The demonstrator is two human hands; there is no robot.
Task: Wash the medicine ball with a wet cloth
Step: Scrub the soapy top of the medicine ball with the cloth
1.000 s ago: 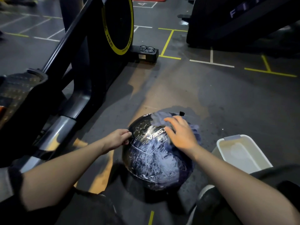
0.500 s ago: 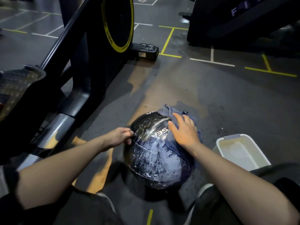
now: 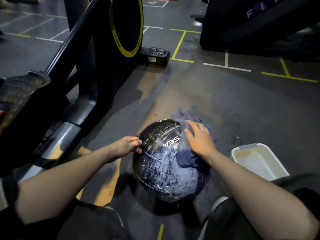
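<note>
A black medicine ball (image 3: 162,172) with white lettering sits on the gym floor between my knees, its front streaked with white suds. A dark blue wet cloth (image 3: 187,155) is draped over its upper right side. My right hand (image 3: 199,138) presses flat on the cloth with fingers spread and fairly straight. My left hand (image 3: 125,147) pinches a small black tab at the ball's left edge, fingers curled.
A white plastic tub (image 3: 259,161) stands on the floor right of the ball. A black exercise machine (image 3: 83,70) with a yellow-rimmed wheel rises at the left, glasses (image 3: 158,50) lying on its base. Another dark machine (image 3: 259,23) stands at the far right.
My right hand has slid the cloth up and toward the far right side of the ball. The left hand keeps its pinch at the ball's left edge.
</note>
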